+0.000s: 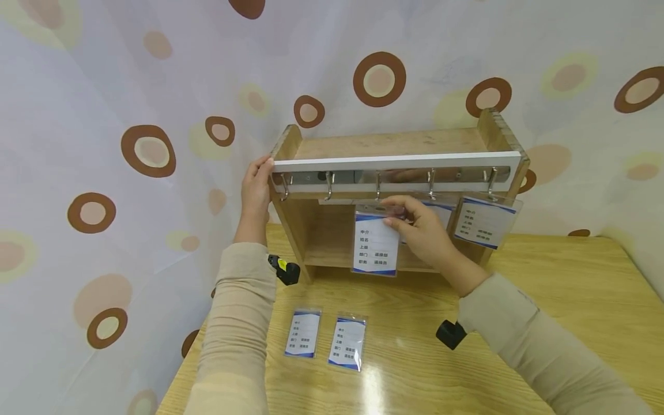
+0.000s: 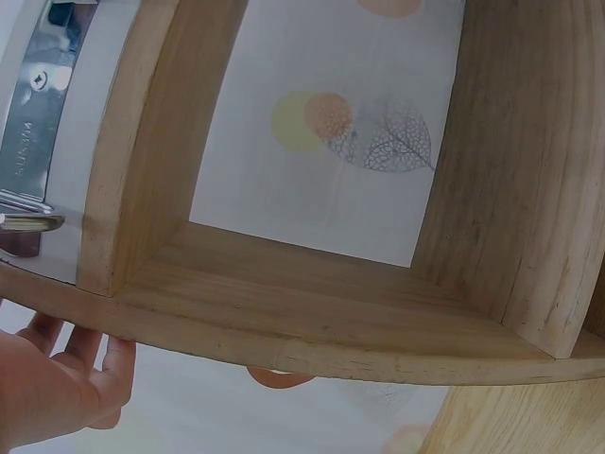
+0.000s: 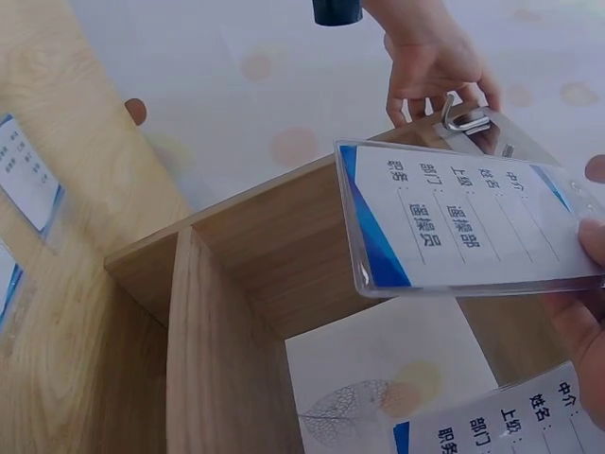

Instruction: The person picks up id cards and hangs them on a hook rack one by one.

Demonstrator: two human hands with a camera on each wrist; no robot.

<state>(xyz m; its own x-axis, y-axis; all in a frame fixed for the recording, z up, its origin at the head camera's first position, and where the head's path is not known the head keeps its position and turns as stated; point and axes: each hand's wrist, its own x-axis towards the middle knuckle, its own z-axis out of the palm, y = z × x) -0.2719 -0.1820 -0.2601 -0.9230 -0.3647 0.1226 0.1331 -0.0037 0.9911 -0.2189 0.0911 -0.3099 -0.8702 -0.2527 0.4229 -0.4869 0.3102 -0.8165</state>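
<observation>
My right hand pinches the top edge of a clear plastic badge holder with a blue and white card. The badge stands in front of the hook rail, just below the middle hook; whether it touches the hook is hidden. My left hand grips the upper left corner of the wooden shelf, its fingers against the side board. Two more badges hang on the right hooks: an outer badge and one partly behind my right hand, the inner badge.
Two badges lie flat on the wooden table: a left badge and a right badge. The shelf stands at the back against a patterned wall covering. Two metal hooks left of the middle, such as the far left hook, hold nothing.
</observation>
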